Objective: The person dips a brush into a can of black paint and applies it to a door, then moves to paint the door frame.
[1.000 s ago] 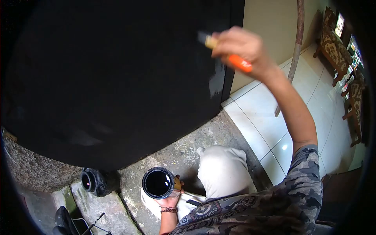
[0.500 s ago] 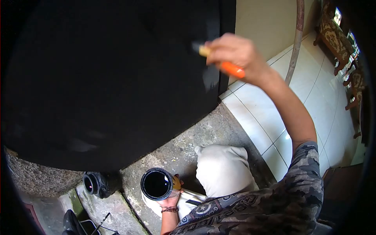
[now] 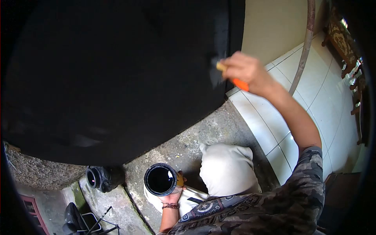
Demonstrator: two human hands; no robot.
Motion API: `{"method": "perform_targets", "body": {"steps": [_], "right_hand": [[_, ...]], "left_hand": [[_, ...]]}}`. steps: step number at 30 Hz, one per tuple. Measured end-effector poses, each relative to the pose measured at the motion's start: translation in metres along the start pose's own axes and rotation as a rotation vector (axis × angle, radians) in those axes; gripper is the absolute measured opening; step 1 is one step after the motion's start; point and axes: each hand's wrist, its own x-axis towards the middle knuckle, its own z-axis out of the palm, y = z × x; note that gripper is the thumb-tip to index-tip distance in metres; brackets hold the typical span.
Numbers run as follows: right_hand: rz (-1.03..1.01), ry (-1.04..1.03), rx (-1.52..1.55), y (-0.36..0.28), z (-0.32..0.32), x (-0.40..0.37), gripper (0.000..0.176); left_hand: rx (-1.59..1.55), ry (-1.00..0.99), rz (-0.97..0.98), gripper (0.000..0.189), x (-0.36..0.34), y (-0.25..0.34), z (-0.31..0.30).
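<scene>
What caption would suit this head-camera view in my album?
Right hand gripping an orange-handled brush at a black surface, left hand holding an open can of dark liquid.

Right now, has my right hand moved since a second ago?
Yes: your right hand has moved down in view, nearer the edge of the white tiled floor.

Grey concrete floor (image 3: 196,136), rough and stained, split by a dark seam (image 3: 137,207); a black round-mouthed container (image 3: 107,178) rested on it near the seam. White tiled floor (image 3: 333,102) adjoined at right, bearing patterned chairs (image 3: 340,38) towards the far edge.
</scene>
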Motion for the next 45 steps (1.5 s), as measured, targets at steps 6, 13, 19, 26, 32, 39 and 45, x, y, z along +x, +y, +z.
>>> {"method": "perform_targets", "body": {"steps": [6, 13, 19, 26, 32, 39, 45], "right_hand": [[-0.089, 0.448, -0.186, -0.034, -0.018, 0.027, 0.021], [-0.125, -0.325, 0.215, -0.097, 0.062, -0.003, 0.016], [-0.179, -0.119, 0.265, -0.072, 0.011, 0.138, 0.011], [-0.234, 0.306, -0.142, -0.104, 0.045, 0.109, 0.016], [-0.224, -0.227, 0.163, -0.107, 0.079, 0.070, 0.010], [-0.262, 0.377, -0.128, -0.100, 0.044, 0.111, 0.014], [-0.167, -0.109, 0.202, -0.101, 0.063, 0.088, 0.018]], "left_hand": [[0.009, -0.007, 0.019, 0.083, 0.002, 0.001, 0.001], [0.023, -0.034, 0.030, 0.078, 0.001, 0.001, 0.005], [-0.069, -0.083, 0.032, 0.081, -0.002, 0.000, -0.007], [-0.113, -0.132, 0.060, 0.076, -0.008, -0.007, -0.004], [-0.031, -0.172, 0.083, 0.073, -0.009, -0.007, 0.000], [-0.022, -0.124, 0.101, 0.074, -0.010, -0.007, 0.001], [-0.064, -0.096, 0.094, 0.076, -0.010, -0.007, 0.002]]}}
